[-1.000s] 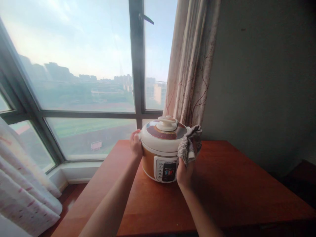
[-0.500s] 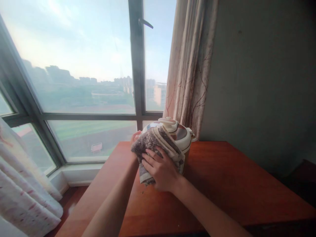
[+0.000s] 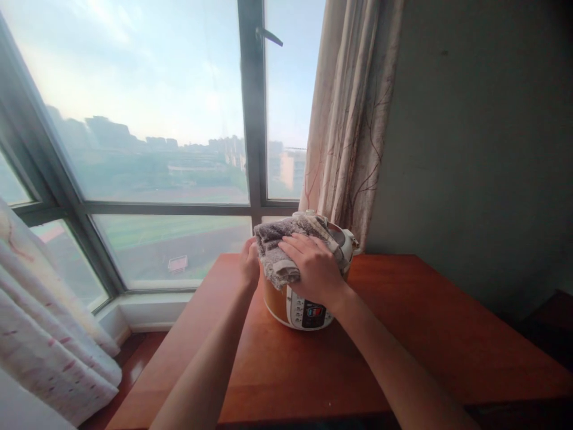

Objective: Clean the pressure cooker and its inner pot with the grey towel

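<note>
1. Head view: an electric cooker (image 3: pixel 304 301) stands on a reddish wooden table (image 3: pixel 425 334), just right of the frame's centre and near the table's far edge.
2. A grey cloth (image 3: pixel 280 248) lies draped over the cooker's lid, covering most of it; the control panel on the front, below the cloth, shows.
3. The right hand (image 3: pixel 313 266) lies flat on the cloth, fingers spread and pressing it against the lid's front, not clenched around it.
4. The left hand (image 3: pixel 249 263) rests against the cooker's left side; its fingers curve round the body, though how firmly they grip cannot be told.
5. A patterned curtain (image 3: pixel 349 119) hangs just behind the cooker, in the upper centre-right.
6. A large window (image 3: pixel 147 119) fills the upper left; a second curtain (image 3: pixel 49 334) occupies the lower left corner.
</note>
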Motion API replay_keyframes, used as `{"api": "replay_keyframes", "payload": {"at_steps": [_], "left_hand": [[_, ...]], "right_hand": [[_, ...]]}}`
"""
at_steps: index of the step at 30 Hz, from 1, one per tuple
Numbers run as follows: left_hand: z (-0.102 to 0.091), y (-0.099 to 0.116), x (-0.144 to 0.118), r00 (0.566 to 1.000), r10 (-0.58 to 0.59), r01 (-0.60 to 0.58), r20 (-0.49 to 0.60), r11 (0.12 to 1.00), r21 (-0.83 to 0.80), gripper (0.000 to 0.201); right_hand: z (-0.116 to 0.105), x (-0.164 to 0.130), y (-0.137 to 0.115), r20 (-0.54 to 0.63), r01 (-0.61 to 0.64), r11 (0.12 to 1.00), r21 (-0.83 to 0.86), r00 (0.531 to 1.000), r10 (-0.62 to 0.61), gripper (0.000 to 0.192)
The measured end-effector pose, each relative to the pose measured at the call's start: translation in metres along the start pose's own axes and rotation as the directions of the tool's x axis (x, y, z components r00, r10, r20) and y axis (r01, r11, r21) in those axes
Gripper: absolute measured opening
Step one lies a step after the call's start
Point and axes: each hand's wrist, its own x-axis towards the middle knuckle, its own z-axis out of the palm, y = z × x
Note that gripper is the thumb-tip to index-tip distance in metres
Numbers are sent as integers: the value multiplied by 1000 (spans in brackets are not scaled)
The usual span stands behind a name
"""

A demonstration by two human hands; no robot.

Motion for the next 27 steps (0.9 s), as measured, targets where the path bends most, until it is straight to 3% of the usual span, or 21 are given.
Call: {"api": "replay_keyframes", "payload": {"at_steps": [8,11,12,14,16,18,22,27], "left_hand": [[-2,-1,-3,999,-39,39,7,999,-23,28],[0,-1,-4,998,-56,56,0,998,-38,28],[2,-2,-5,998,-63,62,-9,997,-49,28],[7,-4,-5,996,-85,81,-42,993,-84,29],[12,-6,-6,990,-114,103,-85,986,-131,30],[16,-10,-5,985,-132,113,-110,980,-164,30],[17,-16,-4,988,-114,97,-101,981,-166,30],[14,-17,-3,992,-100,87,-82,985,-150,31]], "right_hand": [[-3,-36,28,-178,-18,1000,1,984,18,61],[8,-65,44,-334,-100,993,55,936,113,62],[15,-76,47,-400,-153,982,107,898,184,62],[35,-96,50,-507,-270,924,269,776,375,59],[62,-115,45,-488,-378,808,451,653,579,58],[89,-130,33,-457,-457,665,591,489,743,54],[126,-149,-3,-327,-534,432,727,284,901,58],[128,-147,-49,-5,-428,6,904,3,1000,69]]}}
